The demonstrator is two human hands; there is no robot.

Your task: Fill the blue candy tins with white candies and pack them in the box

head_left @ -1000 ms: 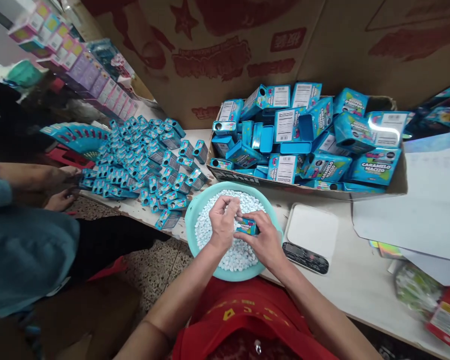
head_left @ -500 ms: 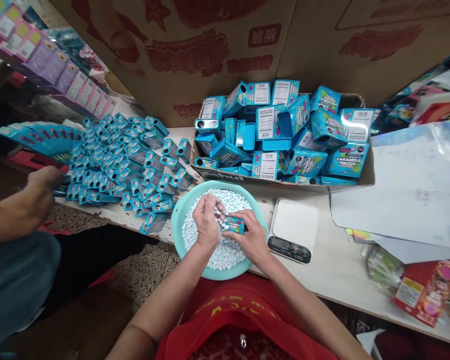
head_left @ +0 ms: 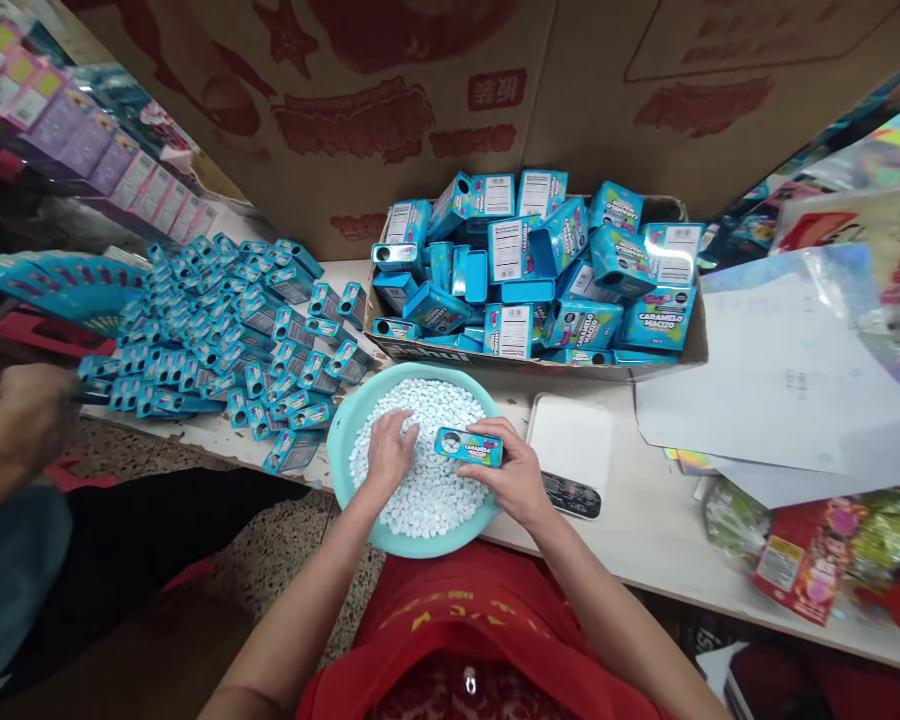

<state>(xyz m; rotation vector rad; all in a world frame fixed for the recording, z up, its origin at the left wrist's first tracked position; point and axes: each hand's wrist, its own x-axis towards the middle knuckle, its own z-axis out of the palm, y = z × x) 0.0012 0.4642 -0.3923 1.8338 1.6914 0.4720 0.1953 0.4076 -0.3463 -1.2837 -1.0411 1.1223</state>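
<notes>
Bowl [head_left: 343, 440] of white sweets [head_left: 431, 500] at table [head_left: 645, 545] edge. Right hand [head_left: 511, 470] grips blue pack [head_left: 481, 450] above sweets. Left hand [head_left: 390, 452] at sweets, fingers curled; whether holding any, cannot tell. Scale [head_left: 570, 435] right of bowl. Farther: open box [head_left: 695, 345] of blue packs [head_left: 510, 250], big carton [head_left: 555, 110] behind.

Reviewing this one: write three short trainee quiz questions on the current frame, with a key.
1. Which hand holds the small blue rectangular box?
2. True or false: the flat white digital scale lies left of the round mint-green basin in the picture.
3. The left hand is nearest to: A) white paper sheets; B) small round white pellets; C) brown cardboard.
Key: 1. The right hand. 2. False; it lies right of the basin. 3. B.
</notes>
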